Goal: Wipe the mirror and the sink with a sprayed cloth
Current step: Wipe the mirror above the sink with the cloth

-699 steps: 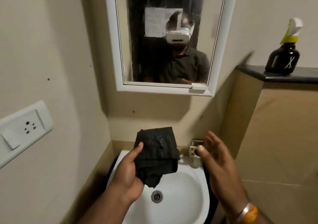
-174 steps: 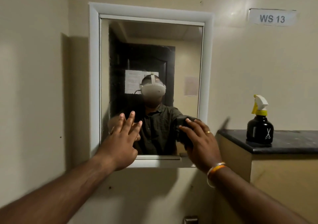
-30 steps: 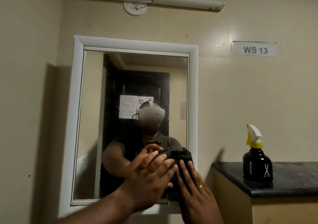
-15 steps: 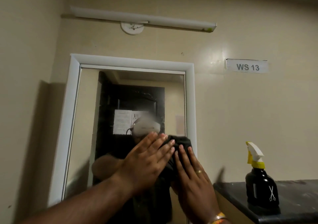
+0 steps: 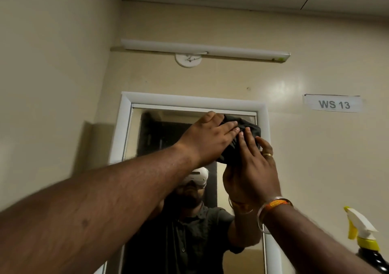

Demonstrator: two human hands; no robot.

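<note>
A white-framed mirror [image 5: 126, 126] hangs on the cream wall straight ahead. A dark cloth [image 5: 250, 126] is pressed flat against the glass near the mirror's top right corner. My left hand [image 5: 208, 138] lies over the cloth's left part with fingers stretched out. My right hand [image 5: 252, 164], wearing a ring and bangles, presses the cloth from below and from the right. Most of the cloth is hidden under both hands. The sink is out of view.
A black spray bottle with a white and yellow trigger head [image 5: 362, 231] stands at the lower right. A "WS 13" label [image 5: 333, 104] is on the wall right of the mirror. A tube light [image 5: 204, 49] runs above it.
Both hands have slid the cloth up the glass from the mirror's lower right to its top right corner. The camera has tilted upward, showing the ceiling.
</note>
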